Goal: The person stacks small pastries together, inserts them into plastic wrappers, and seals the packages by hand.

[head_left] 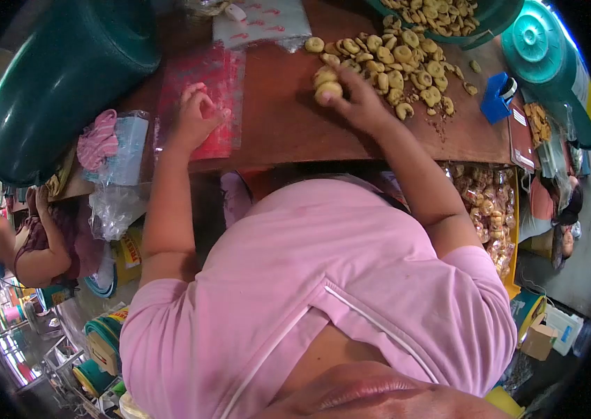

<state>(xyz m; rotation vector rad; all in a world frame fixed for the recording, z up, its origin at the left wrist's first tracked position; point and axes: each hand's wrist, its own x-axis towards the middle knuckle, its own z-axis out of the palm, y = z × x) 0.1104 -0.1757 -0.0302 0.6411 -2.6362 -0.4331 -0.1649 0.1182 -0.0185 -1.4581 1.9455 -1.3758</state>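
Note:
My right hand (pixel 360 103) is closed around a short row of round yellow cookies (pixel 327 85), held just above the brown table. Beside it spreads a loose heap of the same ring-shaped cookies (pixel 397 63), with crumbs along its near edge. Over a stack of red and clear plastic bags (pixel 220 143), my left hand (pixel 198 117) has its fingers curled and pinched together. Whether a bag edge lies between those fingertips cannot be made out.
A green basin (pixel 498 31) of cookies stands at the back. White printed bags (pixel 260 24) lie at the far edge. A blue tape dispenser (pixel 496 98) is at right, above a yellow crate of packed cookies (pixel 491 209). Another person (pixel 44 241) sits at left beside a large green tub (pixel 65 84).

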